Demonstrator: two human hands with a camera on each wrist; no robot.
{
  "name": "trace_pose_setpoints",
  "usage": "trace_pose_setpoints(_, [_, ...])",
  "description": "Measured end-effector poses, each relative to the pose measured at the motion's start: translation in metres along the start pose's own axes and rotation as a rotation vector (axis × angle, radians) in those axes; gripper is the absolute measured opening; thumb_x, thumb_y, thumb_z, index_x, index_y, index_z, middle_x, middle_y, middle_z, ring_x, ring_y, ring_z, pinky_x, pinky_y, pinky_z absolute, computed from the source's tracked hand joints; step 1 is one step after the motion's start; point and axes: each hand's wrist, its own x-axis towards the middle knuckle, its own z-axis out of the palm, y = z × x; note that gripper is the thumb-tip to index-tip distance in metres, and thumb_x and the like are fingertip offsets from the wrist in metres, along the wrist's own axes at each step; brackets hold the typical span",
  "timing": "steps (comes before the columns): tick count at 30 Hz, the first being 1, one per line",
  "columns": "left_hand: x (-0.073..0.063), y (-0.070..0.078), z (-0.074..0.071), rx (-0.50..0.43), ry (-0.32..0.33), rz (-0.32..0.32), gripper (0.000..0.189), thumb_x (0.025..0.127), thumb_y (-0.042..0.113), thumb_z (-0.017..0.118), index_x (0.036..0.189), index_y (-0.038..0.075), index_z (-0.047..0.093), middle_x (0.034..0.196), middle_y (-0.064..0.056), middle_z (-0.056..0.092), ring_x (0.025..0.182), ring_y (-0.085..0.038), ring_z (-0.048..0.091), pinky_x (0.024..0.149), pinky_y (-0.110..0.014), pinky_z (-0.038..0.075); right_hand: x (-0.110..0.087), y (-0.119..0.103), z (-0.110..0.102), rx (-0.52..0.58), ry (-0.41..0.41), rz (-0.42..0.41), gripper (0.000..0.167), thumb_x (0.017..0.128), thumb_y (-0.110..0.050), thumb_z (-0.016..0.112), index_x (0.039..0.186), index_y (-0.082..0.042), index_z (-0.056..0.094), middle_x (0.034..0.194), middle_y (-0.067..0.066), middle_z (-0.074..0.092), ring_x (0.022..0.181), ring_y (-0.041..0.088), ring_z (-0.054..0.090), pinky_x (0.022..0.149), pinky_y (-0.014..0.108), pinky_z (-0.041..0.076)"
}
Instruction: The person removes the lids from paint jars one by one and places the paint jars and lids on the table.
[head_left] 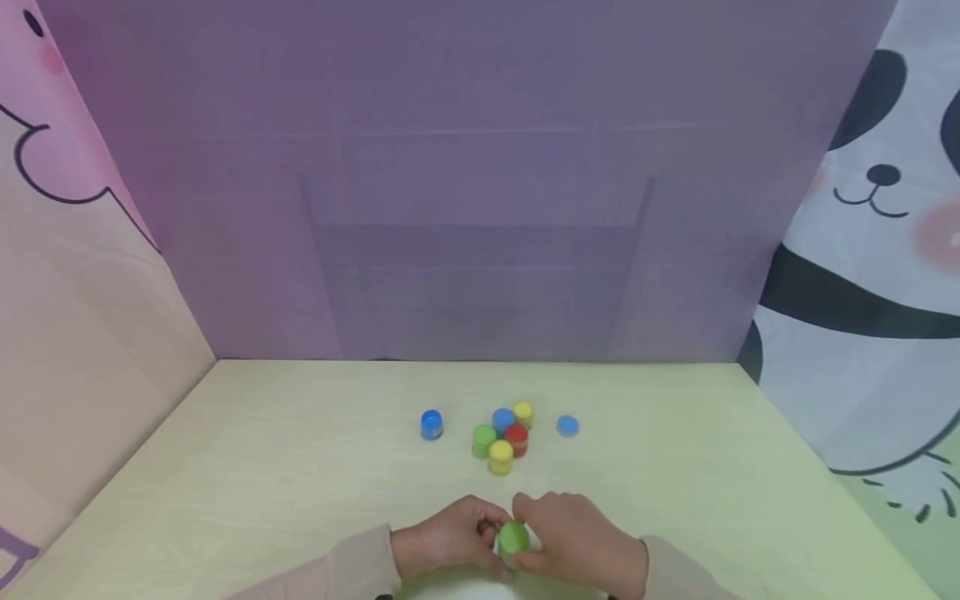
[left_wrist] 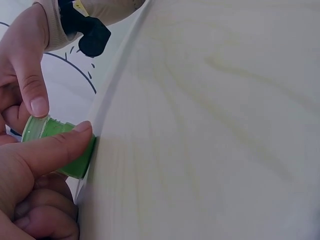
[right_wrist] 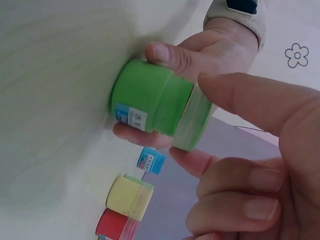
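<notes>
At the near side of the table, a small green paint jar stands between both hands. My left hand grips its body from the side, thumb on one side and a finger on the other. My right hand pinches the jar's lid, which has a translucent rim, between thumb and index finger. A narrower neck shows between lid and body in the right wrist view. A label faces that camera. The right hand's other fingers curl beside the lid.
Beyond the hands stand grouped jars: a green jar, a red jar, a blue jar, a front yellow jar and a back yellow jar. An uncovered blue jar stands left; a blue lid lies right.
</notes>
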Motion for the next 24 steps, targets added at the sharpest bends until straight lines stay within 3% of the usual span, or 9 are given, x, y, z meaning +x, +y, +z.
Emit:
trace_pose_setpoints(13, [-0.001, 0.003, 0.001, 0.012, 0.005, -0.025, 0.028, 0.068, -0.006, 0.077, 0.090, 0.012, 0.070, 0.057, 0.004, 0.045, 0.053, -0.009, 0.037, 0.052, -0.019, 0.030, 0.000, 0.016, -0.006, -0.006, 0.030, 0.011, 0.034, 0.078, -0.035, 0.074, 0.098, -0.015, 0.056, 0.061, -0.012, 0.045, 0.052, 0.004, 0.038, 0.049, 0.021, 0.035])
trace_pose_setpoints(24, [0.001, 0.003, 0.002, -0.004, 0.027, -0.058, 0.034, 0.067, -0.006, 0.078, 0.095, 0.014, 0.072, 0.059, 0.004, 0.048, 0.055, -0.008, 0.038, 0.054, -0.017, 0.033, 0.003, 0.034, -0.010, -0.006, 0.061, -0.007, 0.034, 0.075, -0.030, 0.077, 0.097, -0.014, 0.057, 0.062, -0.012, 0.046, 0.053, 0.004, 0.039, 0.050, 0.022, 0.036])
